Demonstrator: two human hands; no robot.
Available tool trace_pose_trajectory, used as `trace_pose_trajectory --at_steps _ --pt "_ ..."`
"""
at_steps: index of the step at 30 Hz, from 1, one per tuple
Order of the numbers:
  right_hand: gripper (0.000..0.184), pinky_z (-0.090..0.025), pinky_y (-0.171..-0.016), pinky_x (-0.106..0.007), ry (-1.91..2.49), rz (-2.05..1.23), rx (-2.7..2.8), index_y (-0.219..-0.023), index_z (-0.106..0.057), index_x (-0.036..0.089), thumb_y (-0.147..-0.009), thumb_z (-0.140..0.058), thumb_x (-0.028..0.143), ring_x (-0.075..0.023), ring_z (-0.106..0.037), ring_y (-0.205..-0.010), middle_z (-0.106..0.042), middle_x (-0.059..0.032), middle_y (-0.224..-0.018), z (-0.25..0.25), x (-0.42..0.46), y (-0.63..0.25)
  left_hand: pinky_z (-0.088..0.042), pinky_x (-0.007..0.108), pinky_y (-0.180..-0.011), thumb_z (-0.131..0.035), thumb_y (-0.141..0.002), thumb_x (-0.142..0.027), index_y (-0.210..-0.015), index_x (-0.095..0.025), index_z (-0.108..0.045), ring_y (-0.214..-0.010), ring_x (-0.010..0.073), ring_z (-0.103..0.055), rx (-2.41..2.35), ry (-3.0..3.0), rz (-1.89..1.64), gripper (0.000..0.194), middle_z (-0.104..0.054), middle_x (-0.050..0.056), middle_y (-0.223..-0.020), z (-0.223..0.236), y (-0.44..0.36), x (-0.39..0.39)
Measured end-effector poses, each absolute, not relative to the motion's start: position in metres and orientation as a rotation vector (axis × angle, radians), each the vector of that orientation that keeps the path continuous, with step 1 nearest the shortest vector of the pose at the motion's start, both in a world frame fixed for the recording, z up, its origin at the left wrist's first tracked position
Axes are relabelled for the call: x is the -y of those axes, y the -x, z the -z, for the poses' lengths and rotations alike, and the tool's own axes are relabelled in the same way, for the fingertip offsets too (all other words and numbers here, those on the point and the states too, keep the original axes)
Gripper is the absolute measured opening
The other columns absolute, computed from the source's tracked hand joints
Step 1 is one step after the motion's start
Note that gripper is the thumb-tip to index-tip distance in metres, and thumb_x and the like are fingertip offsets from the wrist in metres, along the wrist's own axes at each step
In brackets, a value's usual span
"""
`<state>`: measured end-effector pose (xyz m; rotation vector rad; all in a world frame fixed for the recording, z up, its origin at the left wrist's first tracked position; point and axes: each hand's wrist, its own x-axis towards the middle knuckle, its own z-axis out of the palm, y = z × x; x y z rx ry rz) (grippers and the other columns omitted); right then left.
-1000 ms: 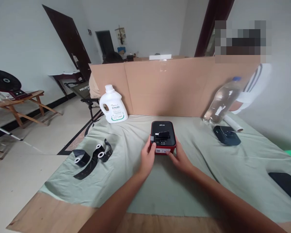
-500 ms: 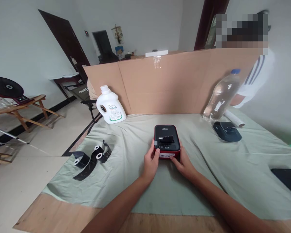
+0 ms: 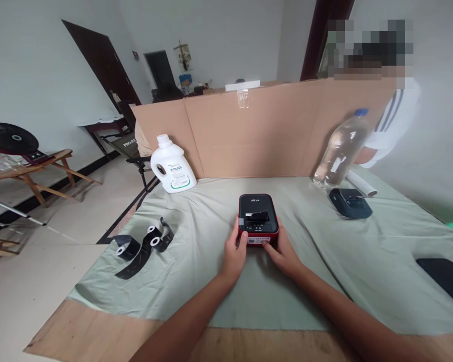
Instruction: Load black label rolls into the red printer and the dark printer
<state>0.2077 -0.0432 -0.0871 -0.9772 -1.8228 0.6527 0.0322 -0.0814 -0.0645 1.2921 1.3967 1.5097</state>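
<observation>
A compact black-topped printer with red sides (image 3: 257, 208) rests on the green cloth in front of me. A short black strip (image 3: 258, 216) sticks out of the slot in its top, and a pale label runs along its near side. My left hand (image 3: 235, 254) grips the printer's left side, thumb at the near left corner. On the opposite side, my right hand (image 3: 287, 251) holds it with the thumb against the near label. The fingertips behind the printer's sides are hidden. To the left lie several rolls of black tape or film (image 3: 156, 241), partly unwound.
A white detergent jug (image 3: 175, 166) stands back left before an upright cardboard panel (image 3: 249, 136). At back right are a clear bottle (image 3: 337, 151), a dark device (image 3: 350, 203) and a white roll (image 3: 362, 183). A black flat object (image 3: 447, 279) lies far right. Another person's sleeve (image 3: 394, 120) shows behind.
My view has shifted slightly, so most things sit a little differently in the picture. Both hands keep the same hold on the printer.
</observation>
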Motion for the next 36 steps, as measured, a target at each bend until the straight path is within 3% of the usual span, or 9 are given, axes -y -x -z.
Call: trace_pose_trajectory --at_steps 7,17,22,26,31,36 --pt "0.081 -0.035 -0.120 -0.059 0.975 -0.610 1.825 -0.159 -0.021 0.024 -0.089 -0.062 0.032 -0.0351 -0.041 -0.145 -0.042 -0.0156 -0.156 0.080 0.044 -0.206 -0.024 0.035 -0.128 -0.046 -0.102 -0.048 -0.162 -0.029 -0.026 -0.154 0.0193 -0.029 -1.367 -1.358 -1.481 0.066 -0.033 0.002 -0.166 0.070 -0.034 0.088" --pt "0.085 -0.035 -0.120 -0.058 1.004 -0.493 1.844 -0.161 -0.017 0.024 -0.088 -0.061 0.028 -0.0341 -0.039 -0.146 -0.040 -0.0155 -0.158 0.082 0.047 -0.207 -0.024 0.045 -0.128 -0.049 -0.102 -0.041 -0.163 -0.027 -0.022 -0.155 0.0241 -0.028 -1.375 -1.447 -1.469 0.068 -0.028 0.007 -0.168 0.075 -0.034 0.095" --pt "0.087 -0.038 -0.117 -0.057 1.019 -0.451 1.824 -0.161 -0.015 0.025 -0.087 -0.060 0.026 -0.0334 -0.044 -0.142 -0.043 -0.0155 -0.154 0.079 0.048 -0.207 -0.035 0.045 -0.123 -0.054 -0.094 -0.023 -0.157 -0.025 -0.034 -0.151 0.0257 -0.035 -1.442 -1.659 -1.515 0.066 -0.038 0.010 -0.162 0.079 -0.027 0.086" --pt "0.081 -0.041 -0.115 -0.056 1.008 -0.453 1.807 -0.157 -0.026 0.025 -0.085 -0.062 0.025 -0.0321 -0.047 -0.136 -0.046 -0.0153 -0.147 0.076 0.048 -0.207 -0.041 0.047 -0.118 -0.053 -0.085 -0.011 -0.145 -0.021 -0.049 -0.144 0.0280 -0.043 -1.618 -1.960 -1.524 0.061 -0.044 0.013 -0.156 0.074 -0.014 0.080" --pt "0.071 -0.049 -0.105 -0.053 1.035 -0.468 1.761 -0.149 -0.037 0.024 -0.083 -0.064 0.028 -0.0317 -0.053 -0.128 -0.049 -0.0152 -0.140 0.074 0.046 -0.207 -0.048 0.046 -0.110 -0.049 -0.084 -0.007 -0.140 -0.018 -0.054 -0.126 0.0269 -0.056 -1.658 -2.346 -1.520 0.057 -0.061 0.013 -0.138 0.064 -0.002 0.078" --pt "0.069 -0.051 -0.102 -0.052 1.078 -0.447 1.785 -0.146 -0.038 0.023 -0.082 -0.064 0.029 -0.0308 -0.057 -0.122 -0.054 -0.0139 -0.135 0.071 0.046 -0.208 -0.051 0.044 -0.105 -0.048 -0.086 -0.007 -0.135 -0.017 -0.057 -0.121 0.0266 -0.060 -1.631 -2.465 -1.526 0.051 -0.064 0.012 -0.134 0.065 -0.003 0.076"
